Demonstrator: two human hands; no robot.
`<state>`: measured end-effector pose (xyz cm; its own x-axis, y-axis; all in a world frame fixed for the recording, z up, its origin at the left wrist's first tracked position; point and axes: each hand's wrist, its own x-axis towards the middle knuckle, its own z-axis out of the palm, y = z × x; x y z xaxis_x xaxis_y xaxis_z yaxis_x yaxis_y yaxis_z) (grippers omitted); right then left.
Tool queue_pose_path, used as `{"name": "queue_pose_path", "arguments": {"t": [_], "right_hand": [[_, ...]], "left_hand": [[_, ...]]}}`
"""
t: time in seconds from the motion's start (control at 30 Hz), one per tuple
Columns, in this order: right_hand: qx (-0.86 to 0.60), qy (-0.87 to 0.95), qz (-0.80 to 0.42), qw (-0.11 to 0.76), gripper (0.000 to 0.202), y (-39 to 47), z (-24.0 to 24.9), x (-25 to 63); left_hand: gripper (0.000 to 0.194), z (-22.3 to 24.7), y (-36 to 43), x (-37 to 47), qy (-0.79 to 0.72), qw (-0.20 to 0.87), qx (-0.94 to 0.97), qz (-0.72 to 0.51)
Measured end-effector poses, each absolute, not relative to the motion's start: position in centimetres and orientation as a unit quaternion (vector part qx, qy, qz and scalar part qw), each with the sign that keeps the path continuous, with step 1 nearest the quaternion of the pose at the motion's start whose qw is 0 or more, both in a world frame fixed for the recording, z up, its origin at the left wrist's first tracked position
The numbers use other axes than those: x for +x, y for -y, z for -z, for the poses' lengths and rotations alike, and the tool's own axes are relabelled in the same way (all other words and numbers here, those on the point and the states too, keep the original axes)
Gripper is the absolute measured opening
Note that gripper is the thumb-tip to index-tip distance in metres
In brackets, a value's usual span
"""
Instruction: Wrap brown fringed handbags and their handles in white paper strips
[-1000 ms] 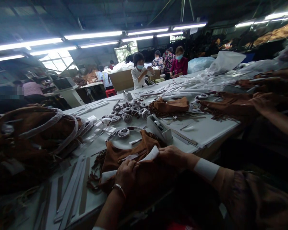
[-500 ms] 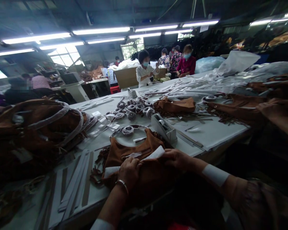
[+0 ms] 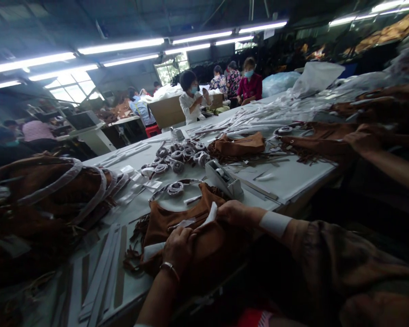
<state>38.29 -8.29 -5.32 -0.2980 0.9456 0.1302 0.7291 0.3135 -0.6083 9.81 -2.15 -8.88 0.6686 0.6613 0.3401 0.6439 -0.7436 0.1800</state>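
A brown suede handbag (image 3: 204, 247) with fringe lies at the table's near edge. My left hand (image 3: 179, 247), a bracelet on its wrist, has its fingers bent over the bag's near edge and grips it. With fingers closed, my right hand (image 3: 233, 213) pinches the same edge farther right. Between the hands a white strip (image 3: 210, 214) pokes up along the bag, and more white shows left of my left hand. The bag's strap, with a wrapped coil (image 3: 175, 188), lies behind. A tape dispenser (image 3: 223, 179) stands just beyond my right hand.
Brown bags with wrapped handles (image 3: 68, 181) are heaped at left, beside flat grey and white strips (image 3: 100, 277). Several wrapped coils (image 3: 177, 159) lie mid-table. At right a co-worker's hand (image 3: 364, 138) holds another brown bag (image 3: 322, 141). More people work behind the table.
The view has turned slightly, so the scene sits farther left. Between my hands, the white strip now shows less and stands steeper. Both hands keep hold of the bag's edge.
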Motion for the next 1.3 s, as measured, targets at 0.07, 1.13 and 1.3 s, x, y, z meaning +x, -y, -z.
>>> {"name": "queue_pose_path", "arguments": {"t": [0.07, 1.13, 1.3], "right_hand": [[-0.52, 0.778, -0.242, 0.257, 0.023, 9.1, 5.3, 39.1], [-0.637, 0.758, -0.031, 0.134, 0.016, 10.1, 4.0, 28.7], [-0.653, 0.75, -0.031, 0.103, 0.022, 9.4, 7.2, 29.4]], "left_hand": [[0.023, 8.8, 2.1, 9.8, -0.351, 0.029, 0.916, -0.193], [0.02, 7.0, 4.0, 9.6, -0.4, 0.07, 0.9, -0.16], [0.021, 6.9, 3.9, 9.4, -0.409, 0.092, 0.895, -0.154]]}}
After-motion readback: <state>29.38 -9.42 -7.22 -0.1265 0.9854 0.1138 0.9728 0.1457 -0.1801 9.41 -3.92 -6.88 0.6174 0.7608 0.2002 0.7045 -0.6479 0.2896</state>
